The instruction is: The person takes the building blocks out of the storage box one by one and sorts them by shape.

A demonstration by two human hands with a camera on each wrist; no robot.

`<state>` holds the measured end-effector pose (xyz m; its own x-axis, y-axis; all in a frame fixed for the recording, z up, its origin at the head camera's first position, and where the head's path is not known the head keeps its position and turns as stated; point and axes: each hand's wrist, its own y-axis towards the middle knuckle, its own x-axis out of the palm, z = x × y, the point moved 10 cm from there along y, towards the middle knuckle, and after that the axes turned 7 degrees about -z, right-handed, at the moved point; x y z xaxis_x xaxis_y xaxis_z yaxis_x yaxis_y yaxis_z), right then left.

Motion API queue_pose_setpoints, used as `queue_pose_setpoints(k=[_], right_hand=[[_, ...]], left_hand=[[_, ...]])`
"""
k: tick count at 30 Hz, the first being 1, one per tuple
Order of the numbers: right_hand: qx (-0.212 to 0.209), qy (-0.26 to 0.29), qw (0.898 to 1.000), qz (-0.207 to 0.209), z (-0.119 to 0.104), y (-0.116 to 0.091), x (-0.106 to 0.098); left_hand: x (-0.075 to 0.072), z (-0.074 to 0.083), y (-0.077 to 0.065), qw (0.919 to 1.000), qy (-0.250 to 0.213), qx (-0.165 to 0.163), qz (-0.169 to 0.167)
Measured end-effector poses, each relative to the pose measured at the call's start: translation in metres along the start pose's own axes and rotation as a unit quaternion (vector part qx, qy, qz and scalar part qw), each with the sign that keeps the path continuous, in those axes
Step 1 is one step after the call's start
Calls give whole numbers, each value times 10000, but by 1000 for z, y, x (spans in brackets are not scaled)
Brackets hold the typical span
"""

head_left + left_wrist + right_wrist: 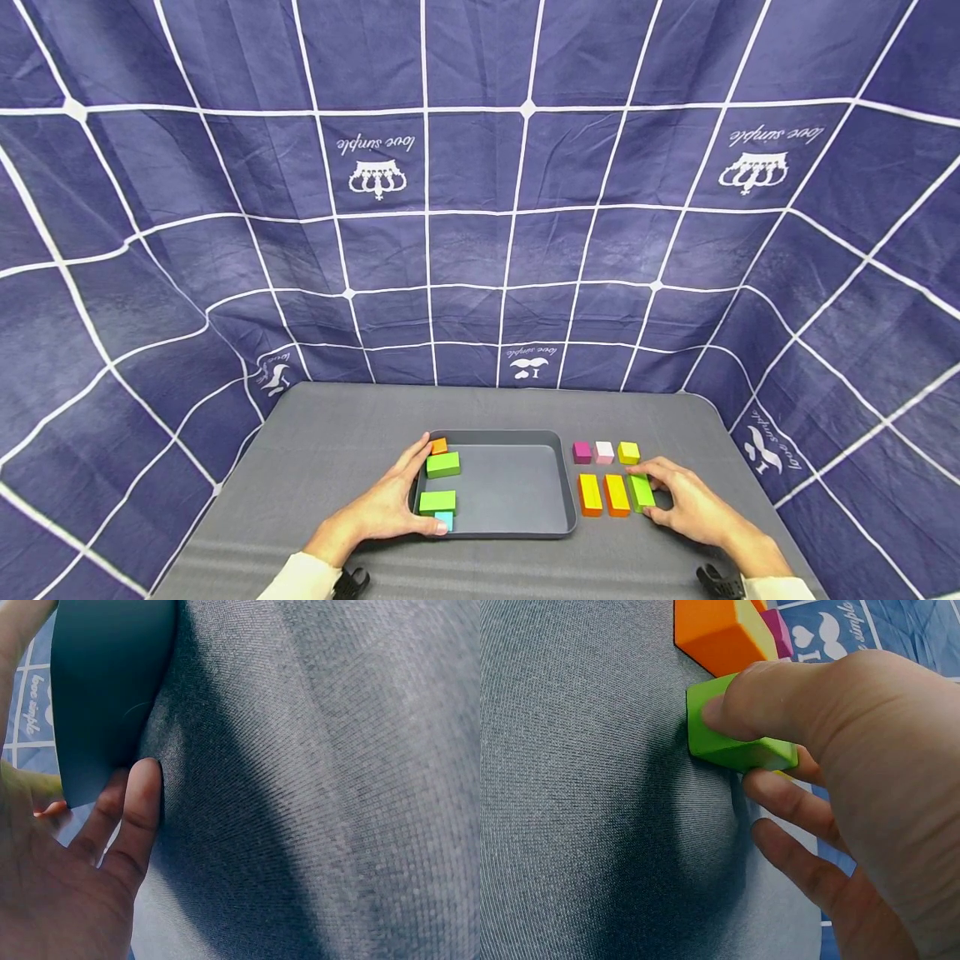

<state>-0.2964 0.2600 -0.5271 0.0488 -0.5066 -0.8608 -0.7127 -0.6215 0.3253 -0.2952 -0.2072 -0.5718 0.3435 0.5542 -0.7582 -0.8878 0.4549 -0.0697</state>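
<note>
Nearest, the left hand spans the left end of the tray, thumb at the near corner and fingers spread to the far one, probably to keep it steady. The right hand pinches the loose green block end to end, thumb near, fingers far; gripping the ends seems to spare its neighbours. That block is right of the tray, ending a row with two orange blocks; whether it is lifted I cannot tell. Inside the tray, a turquoise cube, two green bricks and an orange cube sit along the left end, leaving the rest bare. Beyond the loose blocks, purple, pink and yellow cubes are spaced apart, perhaps for easy picking. No lettering shows on the pieces. Behind the worktop, the blue cloth reads "love simple" upside down, with crowns; lower, "I", a heart and a moustache.
</note>
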Motion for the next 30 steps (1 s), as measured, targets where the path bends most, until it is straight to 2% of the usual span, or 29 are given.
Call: queue_pose_setpoints(k=[11, 16, 23, 30], right_hand=[[23, -132, 9999, -68, 3, -3, 2], [248, -307, 9992, 70, 0, -2, -4], [453, -806, 9948, 432, -11, 4, -12], [424, -929, 9938, 439, -32, 23, -15]], left_hand=[[-1, 1, 0, 10000, -24, 43, -47], [1, 0, 2, 9999, -77, -19, -70], [3, 0, 1, 9999, -164, 1, -43], [2, -1, 1, 9996, -271, -13, -48]])
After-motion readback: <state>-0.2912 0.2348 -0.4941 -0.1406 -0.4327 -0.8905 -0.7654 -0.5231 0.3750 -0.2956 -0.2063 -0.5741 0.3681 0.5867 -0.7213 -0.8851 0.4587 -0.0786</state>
